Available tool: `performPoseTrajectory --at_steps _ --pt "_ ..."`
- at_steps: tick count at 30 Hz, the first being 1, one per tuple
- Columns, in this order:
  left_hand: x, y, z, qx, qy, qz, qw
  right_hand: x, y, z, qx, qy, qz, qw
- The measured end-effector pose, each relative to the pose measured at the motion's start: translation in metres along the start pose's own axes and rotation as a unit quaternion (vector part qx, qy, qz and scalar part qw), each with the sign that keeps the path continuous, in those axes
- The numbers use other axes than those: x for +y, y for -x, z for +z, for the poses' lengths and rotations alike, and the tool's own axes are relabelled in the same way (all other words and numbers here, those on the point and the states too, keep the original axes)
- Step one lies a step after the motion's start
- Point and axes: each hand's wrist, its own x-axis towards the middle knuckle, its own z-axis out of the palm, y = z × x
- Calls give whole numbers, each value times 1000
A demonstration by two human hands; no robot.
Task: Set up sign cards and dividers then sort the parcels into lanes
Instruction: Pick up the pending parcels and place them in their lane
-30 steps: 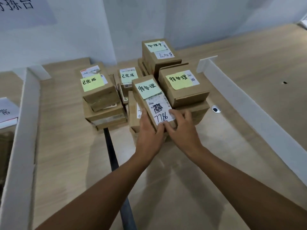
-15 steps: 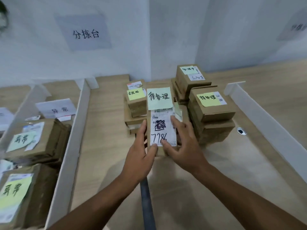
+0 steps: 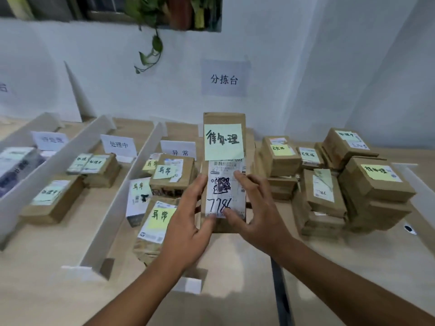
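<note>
Between both hands at the middle of the view, a long brown cardboard parcel (image 3: pixel 226 170) was held on end. The left hand (image 3: pixel 188 222) was clamped on its left edge and the right hand (image 3: pixel 259 215) on its right edge, thumb pressed on the white shipping label (image 3: pixel 221 205). A pale green sticky note (image 3: pixel 223 141) covered its upper face. At nine o'clock, white board dividers (image 3: pixel 122 191) separated lanes of labelled parcels, each lane with a white sign card (image 3: pixel 179 149) at its far end. At three o'clock, stacked brown parcels (image 3: pixel 374 191) stood on the light wooden worktop (image 3: pixel 353 267).
</note>
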Motion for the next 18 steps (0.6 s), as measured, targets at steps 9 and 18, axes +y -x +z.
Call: performPoseTrajectory --at_steps 9,18 --pt "-16 65 -150 83 -20 -5 996 -124 -9 115 -14 -33 -49 998" --pt "-28 91 -245 200 -101 -45 974 -185 -60 201 -100 -114 -82 985"
